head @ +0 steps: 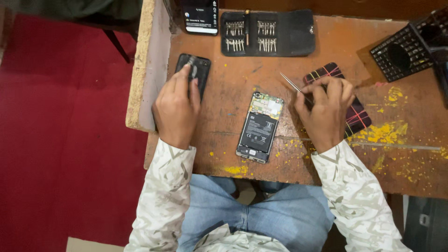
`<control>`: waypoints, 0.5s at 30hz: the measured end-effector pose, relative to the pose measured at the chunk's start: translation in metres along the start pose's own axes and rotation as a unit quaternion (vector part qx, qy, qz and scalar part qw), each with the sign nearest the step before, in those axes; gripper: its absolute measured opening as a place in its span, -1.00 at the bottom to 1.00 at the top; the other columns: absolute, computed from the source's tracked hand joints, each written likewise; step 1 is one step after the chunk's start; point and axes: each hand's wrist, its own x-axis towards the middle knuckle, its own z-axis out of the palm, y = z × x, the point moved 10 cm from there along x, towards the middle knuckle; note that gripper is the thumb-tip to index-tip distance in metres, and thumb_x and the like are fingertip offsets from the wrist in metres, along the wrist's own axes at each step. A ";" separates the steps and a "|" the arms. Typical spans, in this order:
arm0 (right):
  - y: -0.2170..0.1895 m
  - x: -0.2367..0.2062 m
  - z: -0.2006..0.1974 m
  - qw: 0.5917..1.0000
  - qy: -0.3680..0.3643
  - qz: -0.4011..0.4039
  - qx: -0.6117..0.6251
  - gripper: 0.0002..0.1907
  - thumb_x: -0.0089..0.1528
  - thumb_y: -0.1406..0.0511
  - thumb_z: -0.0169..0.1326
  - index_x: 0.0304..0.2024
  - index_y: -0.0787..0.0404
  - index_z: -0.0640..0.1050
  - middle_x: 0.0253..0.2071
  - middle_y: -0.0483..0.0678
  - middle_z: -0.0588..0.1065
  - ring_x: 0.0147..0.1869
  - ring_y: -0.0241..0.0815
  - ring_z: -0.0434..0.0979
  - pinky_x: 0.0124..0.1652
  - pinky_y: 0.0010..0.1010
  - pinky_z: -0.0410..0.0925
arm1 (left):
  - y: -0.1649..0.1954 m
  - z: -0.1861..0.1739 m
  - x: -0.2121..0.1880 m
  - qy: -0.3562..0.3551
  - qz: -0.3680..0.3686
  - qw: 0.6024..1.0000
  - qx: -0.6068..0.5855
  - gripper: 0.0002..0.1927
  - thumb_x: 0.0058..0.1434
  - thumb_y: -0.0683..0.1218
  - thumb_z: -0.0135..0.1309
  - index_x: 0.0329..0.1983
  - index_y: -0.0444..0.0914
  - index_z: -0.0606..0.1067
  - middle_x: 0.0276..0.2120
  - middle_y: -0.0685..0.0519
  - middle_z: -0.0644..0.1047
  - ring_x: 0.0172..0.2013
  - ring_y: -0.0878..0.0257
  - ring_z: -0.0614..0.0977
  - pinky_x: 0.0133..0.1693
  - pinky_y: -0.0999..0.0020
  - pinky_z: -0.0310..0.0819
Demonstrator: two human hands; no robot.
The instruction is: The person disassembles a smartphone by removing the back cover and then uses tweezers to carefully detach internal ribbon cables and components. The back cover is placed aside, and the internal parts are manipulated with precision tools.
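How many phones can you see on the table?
3. An opened phone lies in the middle, its battery showing. A dark phone lies under the left hand. A third phone with a lit screen sits at the top edge, partly cut off.

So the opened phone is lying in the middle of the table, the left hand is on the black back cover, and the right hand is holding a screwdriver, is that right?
Not quite. The head view shows the right hand holding thin metal tweezers, not a screwdriver. The rest stands: the opened phone lies in the middle of the table, and the left hand is on the black back cover.
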 end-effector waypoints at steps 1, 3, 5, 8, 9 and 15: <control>0.000 0.000 -0.003 1.000 0.011 -0.002 0.012 -0.85 0.33 0.31 0.31 -0.21 0.22 0.58 0.06 0.00 0.40 0.27 0.09 0.26 0.26 -0.05 0.17 | 0.001 0.001 0.000 -0.004 0.002 1.000 0.030 -0.67 0.33 -0.18 0.17 0.12 -0.41 0.51 -0.16 -0.17 0.61 -0.21 -0.08 0.63 -0.22 0.14 0.52; -0.002 -0.001 -0.007 0.999 0.026 -0.004 0.039 -0.87 0.40 0.32 0.28 -0.14 0.22 0.57 0.04 0.03 0.39 0.24 0.08 0.26 0.24 -0.10 0.18 | 0.002 -0.005 -0.004 0.003 -0.012 0.999 0.036 -0.75 0.40 -0.18 0.14 0.11 -0.33 0.50 -0.15 -0.11 0.62 -0.23 -0.01 0.64 -0.22 0.17 0.54; -0.007 -0.002 -0.010 0.997 0.035 -0.019 0.062 -0.85 0.41 0.33 0.27 -0.11 0.26 0.55 0.01 0.01 0.45 0.20 0.08 0.32 0.23 -0.12 0.21 | 0.011 -0.007 -0.010 -0.007 -0.002 1.000 0.011 -0.74 0.42 -0.19 0.12 0.15 -0.30 0.49 -0.17 -0.08 0.61 -0.26 0.04 0.63 -0.23 0.19 0.54; -0.016 -0.003 -0.012 0.993 0.029 -0.032 0.112 -0.83 0.40 0.35 0.26 -0.08 0.29 0.52 -0.05 0.02 0.51 0.09 0.07 0.44 0.13 -0.13 0.28 | 0.041 -0.005 -0.026 -0.067 0.058 0.995 -0.051 -0.63 0.37 -0.21 0.12 0.24 -0.32 0.48 -0.25 -0.05 0.59 -0.36 0.09 0.59 -0.32 0.19 0.49; -0.020 -0.003 -0.012 0.990 0.027 -0.038 0.132 -0.83 0.39 0.36 0.26 -0.08 0.29 0.52 -0.06 0.03 0.53 0.05 0.07 0.49 0.09 -0.14 0.31 | 0.055 -0.001 -0.032 -0.094 0.091 0.990 -0.058 -0.59 0.32 -0.21 0.13 0.25 -0.32 0.48 -0.27 -0.04 0.60 -0.40 0.10 0.58 -0.37 0.20 0.47; -0.038 -0.010 -0.016 0.975 -0.027 0.004 0.219 -0.81 0.28 0.41 0.30 -0.10 0.33 0.57 -0.12 0.07 0.59 -0.22 -0.13 0.60 -0.21 -0.35 0.44 | 0.112 0.011 -0.049 -0.145 0.188 0.966 -0.102 -0.46 0.27 -0.18 0.01 0.36 -0.24 0.42 -0.10 -0.04 0.57 -0.21 0.12 0.61 -0.21 0.24 0.52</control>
